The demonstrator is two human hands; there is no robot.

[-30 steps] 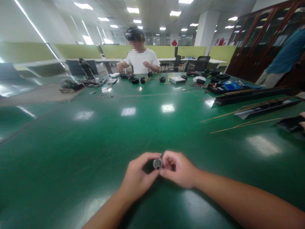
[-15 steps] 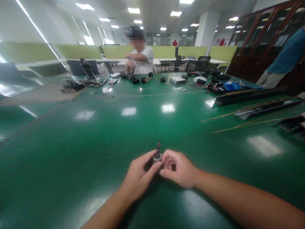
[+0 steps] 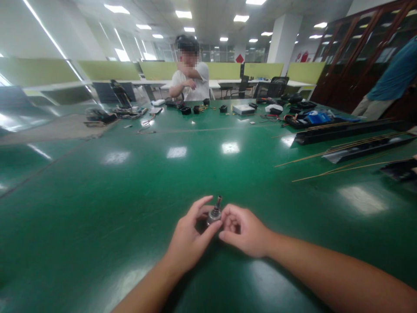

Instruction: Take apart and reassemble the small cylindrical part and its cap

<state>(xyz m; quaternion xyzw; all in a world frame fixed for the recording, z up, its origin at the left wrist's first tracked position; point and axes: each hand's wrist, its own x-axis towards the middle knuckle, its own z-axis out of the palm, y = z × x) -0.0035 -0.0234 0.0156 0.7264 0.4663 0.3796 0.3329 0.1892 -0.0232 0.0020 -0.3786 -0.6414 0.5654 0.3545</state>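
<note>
A silver stepped metal part (image 3: 214, 215) was not yet released.
The left hand (image 3: 186, 234) pinched it, one finger raised; the right hand's (image 3: 249, 232) fingers curled beside it, their grip unclear.

Rods (image 3: 299, 159) lie on the table (image 3: 146, 187), right of the stemmed part (image 3: 214, 214).

Counter (image 3: 143, 174): broad, green, glossy top, reflecting lamps as pale patches. Ceiling (image 3: 211, 19): white, fitted with lit rectangular light panels (image 3: 241, 18). Partitions (image 3: 262, 70): low, yellow-green, ranged in a row behind the counter. Desks (image 3: 299, 83): white-topped, set along the partitions. Office chairs (image 3: 243, 86): dark, by the desks. Pillar (image 3: 282, 39): white, square, reaching the ceiling. Cabinet (image 3: 353, 56): tall, reddish-brown, glass-paned doors, far right. Ornament (image 3: 239, 58): red, diamond-shaped, at the rear.
</note>
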